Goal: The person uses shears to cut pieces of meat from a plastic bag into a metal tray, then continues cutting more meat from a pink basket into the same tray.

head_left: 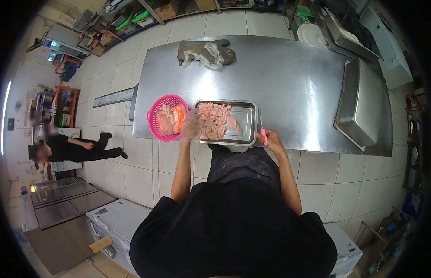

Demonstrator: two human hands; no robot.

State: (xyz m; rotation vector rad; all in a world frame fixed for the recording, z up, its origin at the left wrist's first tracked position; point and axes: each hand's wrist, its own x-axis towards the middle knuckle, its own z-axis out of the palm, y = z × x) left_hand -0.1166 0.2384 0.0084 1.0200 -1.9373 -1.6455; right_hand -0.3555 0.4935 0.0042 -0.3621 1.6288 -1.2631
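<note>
My left hand (191, 126), in a clear plastic glove, is between a pink basket and a metal tray, over the tray's left end. It is blurred, and I cannot make out its fingers or anything in them. The pink basket (151, 121) holds pale pink raw meat (165, 123) and an orange-red piece (179, 116). Many small raw meat pieces (214, 119) fill the left and middle of the metal tray (245, 135); one piece (233, 123) lies apart to their right. At the tray's right edge, my bare right hand (274, 142) is closed around pink-handled scissors (264, 136).
A brown oven mitt (190, 47) with crumpled clear plastic (210, 56) lies at the back of the steel table (280, 69). An upturned steel pan (359, 104) sits at the right end. Another person (81, 147) stands away to the left, near shelves. White chest freezers (122, 217) are behind me.
</note>
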